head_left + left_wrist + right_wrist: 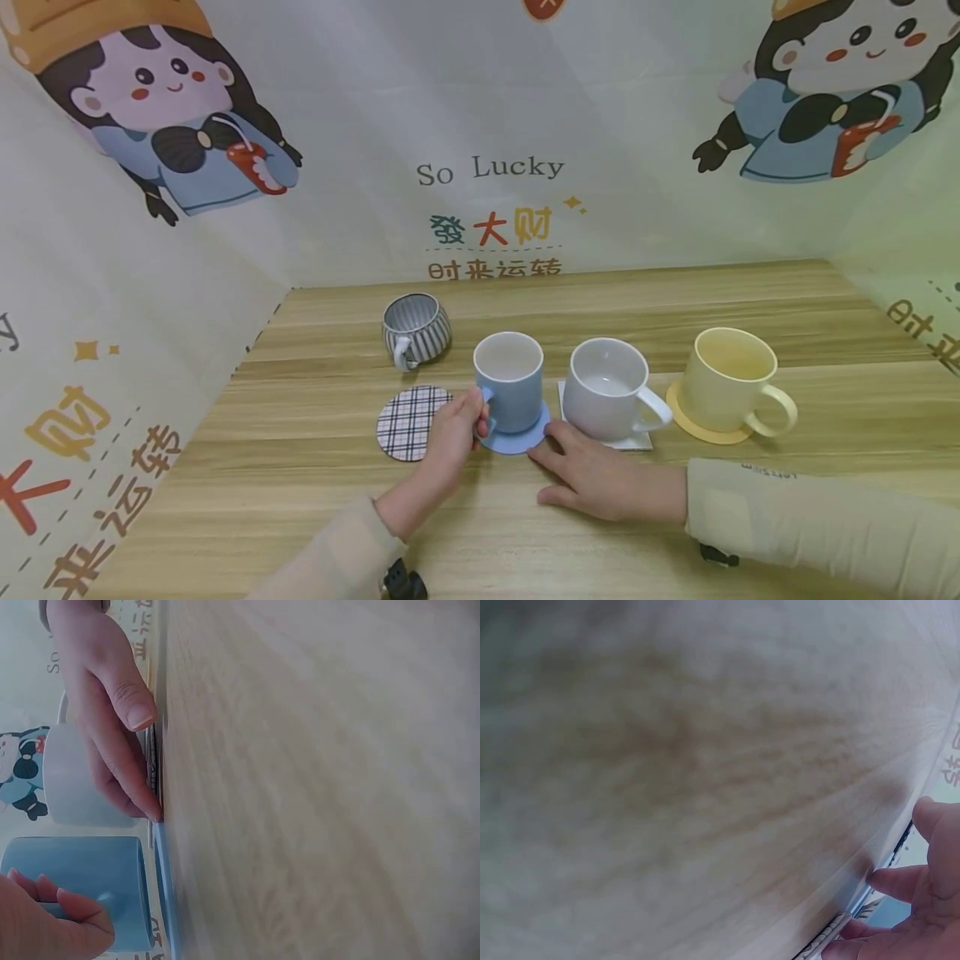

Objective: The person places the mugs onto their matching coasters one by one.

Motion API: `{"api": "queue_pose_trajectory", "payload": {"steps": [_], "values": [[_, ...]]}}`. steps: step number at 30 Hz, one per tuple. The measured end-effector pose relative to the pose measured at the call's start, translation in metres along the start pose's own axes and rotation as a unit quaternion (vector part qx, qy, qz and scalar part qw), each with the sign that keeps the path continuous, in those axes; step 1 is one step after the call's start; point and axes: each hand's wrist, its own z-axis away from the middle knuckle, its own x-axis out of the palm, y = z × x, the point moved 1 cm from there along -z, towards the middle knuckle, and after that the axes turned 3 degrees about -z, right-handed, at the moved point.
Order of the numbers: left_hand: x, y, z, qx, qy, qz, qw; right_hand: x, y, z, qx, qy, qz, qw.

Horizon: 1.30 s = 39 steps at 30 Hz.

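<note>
My left hand (450, 433) grips the handle of a light blue mug (519, 398), fingers curled round it. The mug is upright over a round blue coaster (517, 443); in the left wrist view a narrow gap shows between mug base and coaster. My right hand (603, 477) has its fingers extended, fingertips touching the blue coaster's right edge. Right of it a white mug (603, 400) sits on a square white coaster (637, 444). Beside my left hand lies a round plaid coaster (405, 425), partly covered by that hand.
A grey striped mug (418, 329) stands on the wooden table (315, 500) behind the plaid coaster. At the right, a yellow mug (723, 383) stands on a round yellow coaster (693, 423). A printed cloth backdrop (360, 100) encloses the table's back and sides.
</note>
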Motion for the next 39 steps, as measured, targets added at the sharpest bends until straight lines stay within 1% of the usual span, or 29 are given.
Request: {"api": "queue_pose_trajectory", "payload": {"steps": [8,13,21,26,30,36,39], "values": [[0.0013,-0.0013,0.0020,0.009,0.001,-0.003,1.0000,-0.0011,-0.0009,0.0005,0.006,-0.001,-0.004,1.000],[0.0015,-0.0023,0.0027,0.012,0.000,-0.010,0.9999,-0.0011,-0.0005,0.0007,0.003,0.005,-0.002,1.000],[0.0013,-0.0043,0.0037,0.010,0.001,-0.010,0.9999,0.0010,0.0009,-0.0002,-0.001,0.005,0.000,1.000],[0.0010,-0.0037,0.0034,0.002,0.000,-0.005,1.0000,0.0013,0.0010,-0.0006,-0.001,0.006,-0.001,1.000],[0.0003,-0.0031,0.0044,0.000,-0.010,-0.005,0.9999,0.0003,0.0002,-0.0004,-0.002,0.006,0.002,1.000],[0.0000,-0.0018,0.0076,0.006,-0.030,-0.024,0.9992,-0.0010,-0.0005,0.0000,-0.003,0.004,-0.003,1.000],[0.0008,-0.0015,0.0086,0.008,-0.038,-0.025,0.9989,-0.0010,-0.0003,0.0001,-0.006,0.008,-0.003,1.000]]}}
